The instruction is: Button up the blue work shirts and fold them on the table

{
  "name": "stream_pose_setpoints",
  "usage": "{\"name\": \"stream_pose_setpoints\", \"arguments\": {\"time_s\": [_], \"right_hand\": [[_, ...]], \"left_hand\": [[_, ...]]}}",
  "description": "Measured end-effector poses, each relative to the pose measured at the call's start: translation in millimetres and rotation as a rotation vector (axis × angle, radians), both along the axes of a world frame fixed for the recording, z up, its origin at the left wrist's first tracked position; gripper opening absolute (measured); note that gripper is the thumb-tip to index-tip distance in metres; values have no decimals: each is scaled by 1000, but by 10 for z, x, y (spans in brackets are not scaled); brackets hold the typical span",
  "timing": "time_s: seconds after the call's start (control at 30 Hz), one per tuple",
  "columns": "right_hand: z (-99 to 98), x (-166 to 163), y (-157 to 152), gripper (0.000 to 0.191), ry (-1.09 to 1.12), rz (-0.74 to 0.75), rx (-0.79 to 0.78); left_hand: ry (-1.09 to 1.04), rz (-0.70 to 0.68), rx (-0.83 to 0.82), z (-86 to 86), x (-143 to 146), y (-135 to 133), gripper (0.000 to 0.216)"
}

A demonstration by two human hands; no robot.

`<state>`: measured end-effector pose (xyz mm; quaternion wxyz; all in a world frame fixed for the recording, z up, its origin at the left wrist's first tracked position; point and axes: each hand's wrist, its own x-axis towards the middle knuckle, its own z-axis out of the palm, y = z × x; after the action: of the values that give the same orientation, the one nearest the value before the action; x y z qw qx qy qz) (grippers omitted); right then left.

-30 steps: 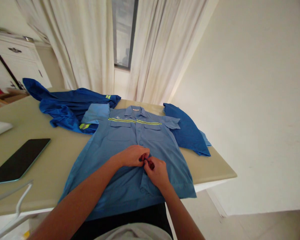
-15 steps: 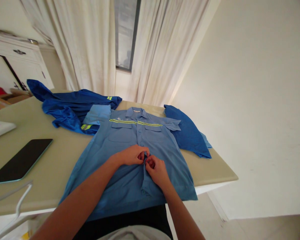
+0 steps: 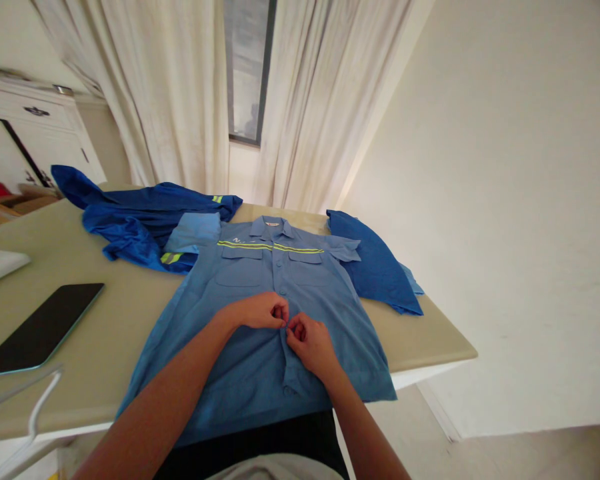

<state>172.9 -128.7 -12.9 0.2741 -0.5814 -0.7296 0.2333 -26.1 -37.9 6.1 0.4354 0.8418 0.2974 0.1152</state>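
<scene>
Seen from above, a short-sleeved work shirt (image 3: 315, 293) of matte, softly creased blue-grey cloth, laid front-up on a tan table (image 3: 440, 343) with a smooth, rounded edge, pointed collar at the far end, hem at the near edge. Across the chest, two thin neon-yellow stripes (image 3: 299, 249) above a pair of flat, flapped pockets; down the middle, a placket with small round buttons. At that placket, below the pockets, left hand (image 3: 260, 311) and right hand (image 3: 310, 341) almost touching, thumbs and fingertips closed in a pinch on the shirt's front; cannot tell whether on a button or a fold of cloth. To the left, a rumpled, deeper blue garment (image 3: 160, 200) with silver-and-yellow reflective bands; to the right, partly beneath the sleeve, a smoother dark blue garment (image 3: 380, 273). Nearer on the left, a flat, glossy black tablet (image 3: 43, 327) with rounded corners, and a thin white cable (image 3: 36, 417). Behind, long, loosely pleated cream curtains (image 3: 180, 87).
</scene>
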Motion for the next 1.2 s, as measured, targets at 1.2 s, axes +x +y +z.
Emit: {"name": "stream_pose_setpoints", "arguments": {"time_s": [1.2], "right_hand": [[72,-53,-58,7,-69,42,17]], "left_hand": [[20,-42,-111,-19,-49,23,15]]}}
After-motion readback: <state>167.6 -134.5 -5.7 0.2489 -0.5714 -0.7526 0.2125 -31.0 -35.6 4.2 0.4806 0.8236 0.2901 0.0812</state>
